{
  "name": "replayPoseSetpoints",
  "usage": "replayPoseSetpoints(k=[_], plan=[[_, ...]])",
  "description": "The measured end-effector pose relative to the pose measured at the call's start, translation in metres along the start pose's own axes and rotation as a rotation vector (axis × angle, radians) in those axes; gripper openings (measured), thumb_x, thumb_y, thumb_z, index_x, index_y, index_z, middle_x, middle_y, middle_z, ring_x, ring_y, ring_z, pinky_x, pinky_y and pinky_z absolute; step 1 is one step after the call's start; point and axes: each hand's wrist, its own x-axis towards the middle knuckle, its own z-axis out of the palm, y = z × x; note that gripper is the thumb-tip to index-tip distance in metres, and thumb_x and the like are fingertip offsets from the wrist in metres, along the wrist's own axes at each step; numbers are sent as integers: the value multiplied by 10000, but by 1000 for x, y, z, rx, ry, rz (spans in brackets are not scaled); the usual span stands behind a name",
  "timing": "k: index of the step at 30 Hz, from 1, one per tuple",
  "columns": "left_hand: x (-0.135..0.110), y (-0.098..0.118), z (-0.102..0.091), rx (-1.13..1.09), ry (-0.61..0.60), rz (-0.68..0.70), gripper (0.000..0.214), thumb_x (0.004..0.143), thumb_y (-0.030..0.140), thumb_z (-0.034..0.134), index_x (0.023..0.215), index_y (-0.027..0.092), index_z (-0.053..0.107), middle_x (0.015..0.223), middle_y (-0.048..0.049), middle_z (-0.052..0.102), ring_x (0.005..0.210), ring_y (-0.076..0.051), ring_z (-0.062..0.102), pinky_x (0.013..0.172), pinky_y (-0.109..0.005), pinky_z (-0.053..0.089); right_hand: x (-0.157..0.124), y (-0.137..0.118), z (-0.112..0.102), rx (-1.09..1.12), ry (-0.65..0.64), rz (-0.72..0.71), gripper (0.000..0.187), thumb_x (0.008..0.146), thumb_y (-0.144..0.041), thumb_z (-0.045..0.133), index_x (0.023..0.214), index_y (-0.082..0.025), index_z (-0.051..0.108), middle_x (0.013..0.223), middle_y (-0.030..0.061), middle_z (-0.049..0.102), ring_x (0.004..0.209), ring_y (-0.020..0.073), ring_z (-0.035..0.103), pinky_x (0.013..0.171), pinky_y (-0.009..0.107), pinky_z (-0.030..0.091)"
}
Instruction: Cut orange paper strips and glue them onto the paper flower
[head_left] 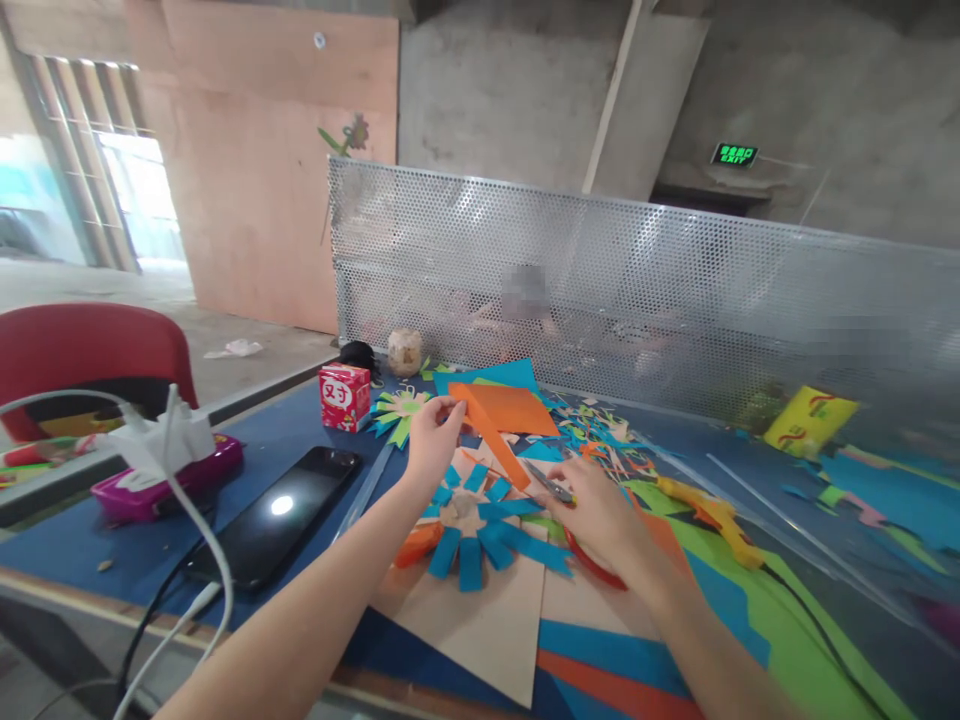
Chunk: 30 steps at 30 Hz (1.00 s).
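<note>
Left forearm [319, 600] nearest, crossing front edge of tabletop [52, 545]. Left hand [436, 435] pinches upper end of orange strip [495, 445], in from that edge; long axis slants down to right hand [592, 505], nearer lower end, gripping scissors [553, 485].

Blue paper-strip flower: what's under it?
Flat beige paper shows below and between the strips of the blue paper-strip flower. Whatever lies directly beneath those strips is covered.
</note>
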Motion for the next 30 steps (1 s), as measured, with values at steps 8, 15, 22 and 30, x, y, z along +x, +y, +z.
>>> replayPoseSetpoints(k=[8, 15, 22, 30], plan=[[-1, -2, 0, -76, -35, -70, 166, 679, 290, 557, 728, 152, 478, 621, 7, 585, 467, -123, 605, 378, -174, 374, 6, -1, 15, 52, -10, 47, 178, 777, -285, 446, 676, -199, 565, 712, 23, 625, 661, 157, 562, 596, 238, 373], [-2, -3, 0, -191, -96, -113, 149, 690, 266, 562, 746, 169, 464, 698, -21, 640, 509, -148, 629, 395, -196, 425, 33, 52, -19, -16, 225, 380, 139, 758, -211, 427, 704, -181, 551, 729, 76, 644, 733, 206, 597, 664, 274, 388], [-6, 0, 1, -273, -127, -241, 121, 702, 197, 574, 749, 169, 466, 664, -25, 651, 560, -163, 646, 427, -211, 478, 63, 111, -50, 61, 278, 694, 219, 815, -336, 483, 799, -142, 585, 836, 44, 611, 769, 145, 575, 704, 294, 448], [-4, 1, 3, -407, -82, -321, 144, 694, 142, 576, 741, 152, 440, 623, -24, 623, 597, -165, 654, 469, -200, 490, 73, 61, -44, 279, 267, 474, 389, 871, -386, 302, 1083, -112, 479, 1088, 133, 548, 812, 142, 579, 763, 287, 432]])
